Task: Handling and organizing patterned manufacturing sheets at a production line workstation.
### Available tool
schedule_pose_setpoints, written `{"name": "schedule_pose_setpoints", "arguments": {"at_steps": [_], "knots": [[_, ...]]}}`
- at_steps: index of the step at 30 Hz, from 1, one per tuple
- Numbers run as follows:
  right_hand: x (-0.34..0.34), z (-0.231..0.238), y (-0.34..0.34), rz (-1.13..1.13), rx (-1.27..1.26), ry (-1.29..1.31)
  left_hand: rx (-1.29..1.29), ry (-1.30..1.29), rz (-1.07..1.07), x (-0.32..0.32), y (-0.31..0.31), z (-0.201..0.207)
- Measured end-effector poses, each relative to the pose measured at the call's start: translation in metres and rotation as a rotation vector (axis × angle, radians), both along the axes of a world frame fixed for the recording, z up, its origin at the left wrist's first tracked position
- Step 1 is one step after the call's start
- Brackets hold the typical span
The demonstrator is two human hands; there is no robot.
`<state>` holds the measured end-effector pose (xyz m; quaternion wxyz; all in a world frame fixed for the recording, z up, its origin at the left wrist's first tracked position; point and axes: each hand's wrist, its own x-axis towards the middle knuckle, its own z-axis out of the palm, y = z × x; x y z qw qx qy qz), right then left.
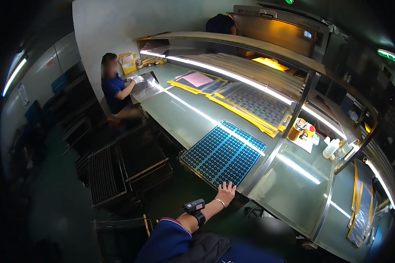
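Observation:
My left hand [226, 193] reaches out over the front edge of the glass-topped bench. Its fingers are stretched and spread, and the fingertips lie at the near edge of a flat blue panel [225, 153]. The panel carries rows of small dark round shapes and rests flat on the glass. A wristband and a small black device [194, 206] strapped to the forearm are on the same arm. My right hand is out of the picture.
Yellow-edged film sheets [254, 105] lie behind the panel. A white bottle [331, 148] and a brown container [297, 130] stand to the right. A co-worker [115, 87] in gloves handles a dark panel at the far left. Dark racks [107, 175] stand below left.

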<state>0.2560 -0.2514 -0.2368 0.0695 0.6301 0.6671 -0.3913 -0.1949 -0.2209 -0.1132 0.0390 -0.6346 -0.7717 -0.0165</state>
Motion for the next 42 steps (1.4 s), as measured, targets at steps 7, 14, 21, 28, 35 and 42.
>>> {"name": "schedule_pose_setpoints", "arguments": {"at_steps": [7, 14, 21, 28, 35, 42], "knots": [[0.014, -0.024, 0.002, -0.008, -0.063, -0.010, -0.110, -0.035, -0.002, 0.002, 0.000, 0.014], [0.020, -0.029, 0.004, -0.003, -0.073, 0.000, -0.158, -0.051, 0.000, 0.001, 0.001, 0.019], [0.030, -0.048, -0.011, 0.010, -0.088, 0.001, -0.115, -0.049, 0.012, -0.002, -0.006, 0.012], [0.039, -0.065, -0.044, -0.017, -0.017, 0.106, -0.100, -0.033, -0.056, -0.019, 0.004, 0.022], [0.026, 0.008, -0.130, -0.385, 0.134, 0.076, -0.258, 0.035, -0.111, 0.043, 0.027, 0.061], [0.016, 0.047, -0.249, -1.080, -0.032, 0.005, -0.031, -0.376, -0.892, 0.148, 0.082, 0.017]]}}
